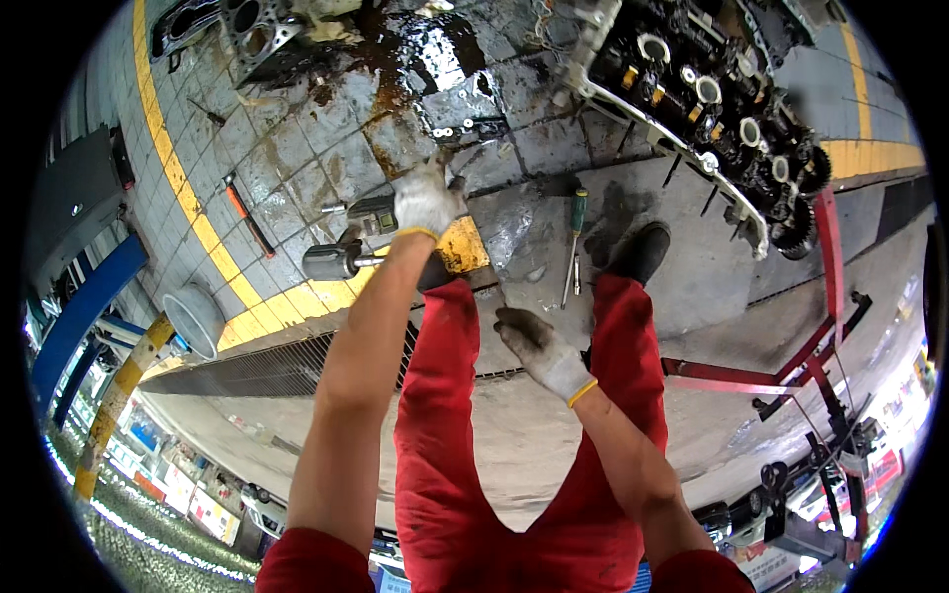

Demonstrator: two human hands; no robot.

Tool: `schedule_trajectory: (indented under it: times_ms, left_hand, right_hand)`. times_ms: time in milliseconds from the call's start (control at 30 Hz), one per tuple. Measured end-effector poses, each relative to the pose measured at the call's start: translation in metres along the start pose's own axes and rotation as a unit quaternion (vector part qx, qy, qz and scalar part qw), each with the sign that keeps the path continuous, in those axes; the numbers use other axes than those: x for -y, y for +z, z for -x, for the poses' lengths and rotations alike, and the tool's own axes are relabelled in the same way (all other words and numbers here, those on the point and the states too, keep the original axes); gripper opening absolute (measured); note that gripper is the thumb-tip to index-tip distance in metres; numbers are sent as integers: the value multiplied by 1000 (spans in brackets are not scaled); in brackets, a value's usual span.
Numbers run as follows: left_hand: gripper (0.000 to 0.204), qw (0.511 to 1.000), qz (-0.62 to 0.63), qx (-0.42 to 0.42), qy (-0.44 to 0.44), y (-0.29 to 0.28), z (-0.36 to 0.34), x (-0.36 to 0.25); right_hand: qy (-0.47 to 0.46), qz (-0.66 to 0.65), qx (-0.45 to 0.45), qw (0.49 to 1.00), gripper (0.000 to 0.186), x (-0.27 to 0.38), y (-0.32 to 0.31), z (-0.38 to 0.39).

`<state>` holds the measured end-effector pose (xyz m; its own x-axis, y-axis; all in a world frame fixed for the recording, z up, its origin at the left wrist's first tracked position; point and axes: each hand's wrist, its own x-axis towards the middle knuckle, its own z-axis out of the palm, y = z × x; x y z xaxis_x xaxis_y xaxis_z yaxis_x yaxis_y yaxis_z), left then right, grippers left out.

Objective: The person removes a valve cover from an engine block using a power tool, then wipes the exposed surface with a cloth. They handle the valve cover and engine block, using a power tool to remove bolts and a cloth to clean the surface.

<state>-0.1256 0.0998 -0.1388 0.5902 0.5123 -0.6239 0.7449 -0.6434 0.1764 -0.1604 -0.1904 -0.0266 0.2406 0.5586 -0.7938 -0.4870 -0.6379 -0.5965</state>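
Note:
My left hand [425, 200], in a whitish work glove, reaches down to the tiled floor. Its fingers are mostly hidden behind the back of the hand, so their grip cannot be made out. Close beside it lies what looks like a cordless impact wrench [332, 262], dark and round-bodied. My right hand [542, 354], its glove blackened over the fingers, hangs between my knees with fingers stretched together and nothing seen in it. Ahead of it, a screwdriver [578, 213] with a green handle lies on the floor next to a small metal rod [577, 275].
An oily engine part with gears [702, 109] stands at the far right, above red metal stand legs [781, 381]. Oil [440, 59] wets the tiles ahead, near small pale rings [469, 125]. Leftward are an orange-handled tool [247, 217], an engine block [259, 44] and a grey bucket [195, 321].

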Motion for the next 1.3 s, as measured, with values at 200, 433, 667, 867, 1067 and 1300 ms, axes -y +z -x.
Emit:
schedule_trajectory:
  times_ms: [200,433,667,867,1067,1300]
  left_hand:
    - [64,970,-242,14,32,31,-109,22]
    - [59,967,-228,54,105,42,-146,-12]
    - [50,939,-313,42,138,72,-164,-4]
    - [45,903,-385,-11,191,97,-176,20]
    - [46,941,-297,27,157,75,-150,-10]
    - [59,983,-114,114,90,-3,-28,-61]
  right_hand:
    - [-7,102,-43,994,34,-21,-15,13]
    - [-30,-18,-48,998,35,-34,-4,12]
    - [-36,-29,-39,998,38,-25,-1,12]
    - [-96,18,-89,991,34,-33,7,14]
    - [-68,24,-82,994,34,-33,2,11]
    - [-97,61,-72,991,38,-27,-4,7]
